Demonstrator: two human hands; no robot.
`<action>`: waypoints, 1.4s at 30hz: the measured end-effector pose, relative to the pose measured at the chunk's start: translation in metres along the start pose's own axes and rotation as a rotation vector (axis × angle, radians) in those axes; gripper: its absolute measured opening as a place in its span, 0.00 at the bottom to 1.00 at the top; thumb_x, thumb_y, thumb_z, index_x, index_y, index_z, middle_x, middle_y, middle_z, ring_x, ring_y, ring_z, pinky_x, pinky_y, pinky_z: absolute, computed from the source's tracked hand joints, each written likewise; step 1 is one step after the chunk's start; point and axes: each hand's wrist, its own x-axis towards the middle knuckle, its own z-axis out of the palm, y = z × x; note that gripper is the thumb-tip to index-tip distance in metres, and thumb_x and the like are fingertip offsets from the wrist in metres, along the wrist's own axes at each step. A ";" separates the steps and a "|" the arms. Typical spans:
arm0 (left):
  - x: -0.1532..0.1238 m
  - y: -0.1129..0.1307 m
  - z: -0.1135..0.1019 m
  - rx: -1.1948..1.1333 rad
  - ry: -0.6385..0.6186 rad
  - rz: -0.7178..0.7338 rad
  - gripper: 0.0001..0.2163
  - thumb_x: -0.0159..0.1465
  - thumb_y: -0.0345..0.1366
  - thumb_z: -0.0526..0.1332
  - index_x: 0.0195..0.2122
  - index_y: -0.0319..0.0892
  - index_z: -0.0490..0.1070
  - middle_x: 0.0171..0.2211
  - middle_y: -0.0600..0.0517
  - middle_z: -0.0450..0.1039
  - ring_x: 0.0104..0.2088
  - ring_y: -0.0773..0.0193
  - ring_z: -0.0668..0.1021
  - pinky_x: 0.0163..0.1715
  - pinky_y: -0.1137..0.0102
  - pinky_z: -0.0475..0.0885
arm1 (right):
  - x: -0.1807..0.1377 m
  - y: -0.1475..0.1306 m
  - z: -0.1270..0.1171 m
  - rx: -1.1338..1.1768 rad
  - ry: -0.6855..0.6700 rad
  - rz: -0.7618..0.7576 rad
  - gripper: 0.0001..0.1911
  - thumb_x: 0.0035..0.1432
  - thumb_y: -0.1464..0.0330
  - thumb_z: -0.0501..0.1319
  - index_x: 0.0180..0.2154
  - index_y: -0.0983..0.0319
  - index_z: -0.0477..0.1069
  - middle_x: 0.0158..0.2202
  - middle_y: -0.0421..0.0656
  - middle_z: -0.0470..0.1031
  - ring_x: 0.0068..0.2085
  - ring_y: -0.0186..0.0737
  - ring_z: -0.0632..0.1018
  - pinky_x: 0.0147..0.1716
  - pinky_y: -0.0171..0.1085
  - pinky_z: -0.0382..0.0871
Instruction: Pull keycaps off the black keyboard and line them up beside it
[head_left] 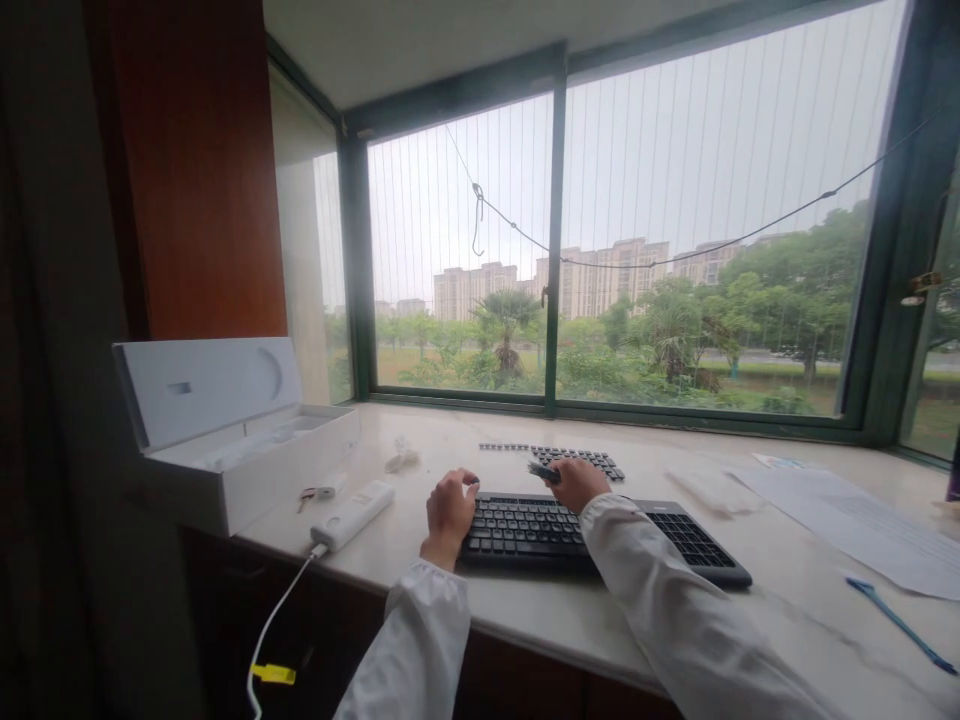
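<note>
A black keyboard (525,525) lies on the pale marble sill; its right end shows bare sockets without keycaps. My left hand (450,508) is at the keyboard's upper left corner, thumb and finger pinched on a small dark keycap (475,482). Above the top row, my right hand (581,485) grips a small brush (543,471), its bristles pointing left. Behind the keyboard, loose black keycaps (600,464) are laid out in rows, partly hidden by my right hand. The right sleeve covers part of the keyboard.
At left stands an open white box (292,450). Near it are a white handheld device (352,515) with a cable, a small key-like item (319,493) and crumpled tissue (402,456). To the right lie paper sheets (862,525), a clear bag (716,490) and a blue strip (900,625).
</note>
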 end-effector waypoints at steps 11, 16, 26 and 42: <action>0.005 -0.013 0.012 -0.005 0.094 -0.080 0.05 0.59 0.37 0.59 0.35 0.45 0.72 0.35 0.51 0.76 0.35 0.62 0.76 0.33 0.71 0.65 | -0.055 0.153 -0.055 -0.516 -0.141 0.341 0.15 0.54 0.64 0.53 0.41 0.60 0.73 0.41 0.52 0.75 0.42 0.53 0.75 0.37 0.44 0.63; 0.010 -0.012 0.012 -0.053 0.052 -0.127 0.06 0.58 0.38 0.59 0.34 0.45 0.73 0.32 0.51 0.77 0.32 0.63 0.77 0.32 0.72 0.66 | -0.065 0.181 -0.053 -0.381 -0.166 0.581 0.19 0.53 0.59 0.54 0.42 0.60 0.73 0.44 0.52 0.74 0.43 0.51 0.75 0.36 0.43 0.64; 0.043 -0.017 0.009 -0.097 -0.214 -0.355 0.11 0.56 0.42 0.60 0.38 0.45 0.74 0.32 0.52 0.79 0.27 0.66 0.79 0.29 0.76 0.71 | -0.064 0.172 -0.056 -0.373 -0.167 0.577 0.19 0.53 0.59 0.55 0.42 0.62 0.74 0.44 0.51 0.74 0.43 0.49 0.75 0.37 0.41 0.65; 0.165 -0.028 0.059 0.413 -0.429 -0.170 0.13 0.48 0.41 0.64 0.35 0.44 0.76 0.35 0.44 0.77 0.40 0.53 0.77 0.40 0.63 0.69 | -0.061 0.168 -0.059 -0.383 -0.143 0.620 0.17 0.52 0.61 0.55 0.40 0.61 0.74 0.40 0.51 0.75 0.40 0.49 0.76 0.37 0.42 0.66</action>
